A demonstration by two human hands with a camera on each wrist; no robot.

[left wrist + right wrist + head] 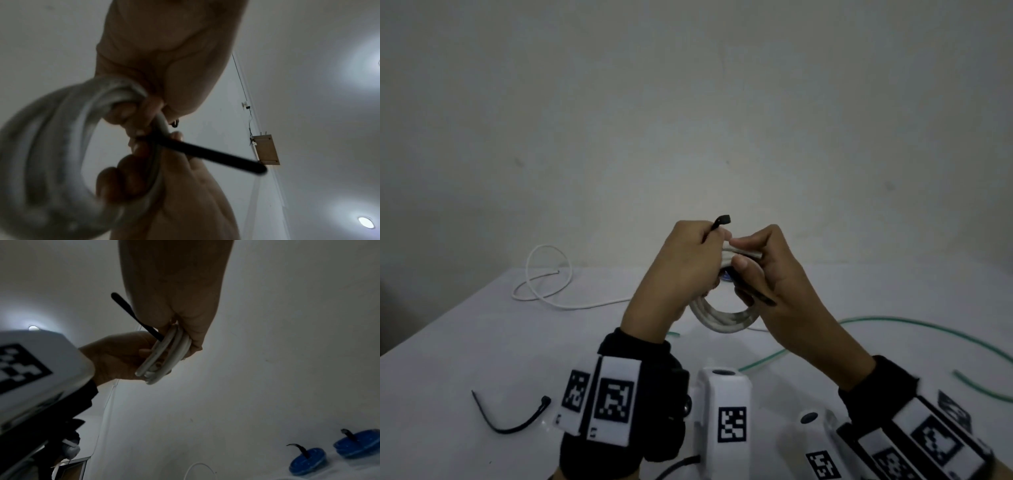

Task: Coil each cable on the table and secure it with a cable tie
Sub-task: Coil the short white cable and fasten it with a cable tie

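Near the left edge of the white table (482, 335) a spare black cable tie (512, 416) lies loose, and beyond it, further back, a thin white cable (544, 284) sprawls in open loops. My left hand (681, 274) is raised above the table's middle, its fingers curled around the near-left side of the coiled white cable (722, 317), with the head of a black cable tie (722, 220) poking up past my knuckles. The coil hangs between both hands, clear of the tabletop. My right hand (780, 284) closes on the coil's top from the right, thumb and forefinger pinching the bundled strands, and the tie's tail (216, 156) juts out below my thumb. To the right, a green cable (893, 323) curves across the table toward the far right edge. In the right wrist view two blue coils (308, 460), each with a black tie standing up, sit on the table.
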